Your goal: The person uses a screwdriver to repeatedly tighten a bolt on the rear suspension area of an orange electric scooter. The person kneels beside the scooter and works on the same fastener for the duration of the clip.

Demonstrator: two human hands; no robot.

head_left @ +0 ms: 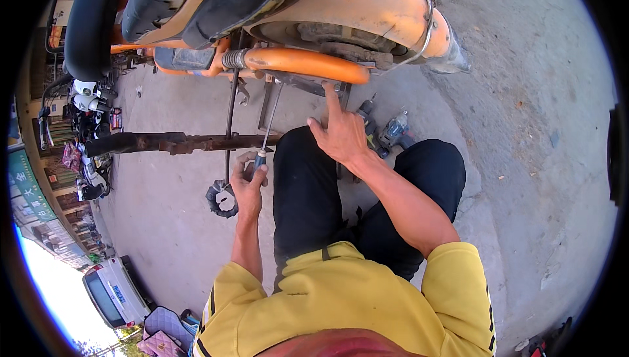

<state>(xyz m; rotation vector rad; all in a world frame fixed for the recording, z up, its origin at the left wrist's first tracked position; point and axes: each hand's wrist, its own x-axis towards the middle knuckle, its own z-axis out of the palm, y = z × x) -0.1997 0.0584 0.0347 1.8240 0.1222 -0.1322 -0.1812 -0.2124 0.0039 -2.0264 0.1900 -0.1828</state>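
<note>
Head view: holding a screwdriver point(261, 157) in the left hand point(246, 183), closed narrowly round the handle between thumb and bent fingers. Slanting upward out of that grip along the long thin shaft, away from the palm and slightly to the right, to end just below an orange tube point(308, 64) on the orange two-wheeler point(367, 4). Cannot tell from this angle whether touching metal at the tip. Reaching up with the right hand point(344, 135), spread wide between thumb and straightened index finger, with the other fingers folded under and partly hidden. Pointing with that index fingertip to the dark underside beneath the same tube, to the right of the screwdriver's tip and well apart from its handle. Too close to the part to judge contact. Left of the gripping hand, on the ground, a black ring point(223, 198); above it, crosswise, a long rusty bar point(190, 143). Beyond the right hand, side by side on the ground, two power tools, with the grey one point(395, 131) near the bent right knee point(429, 167).
</note>
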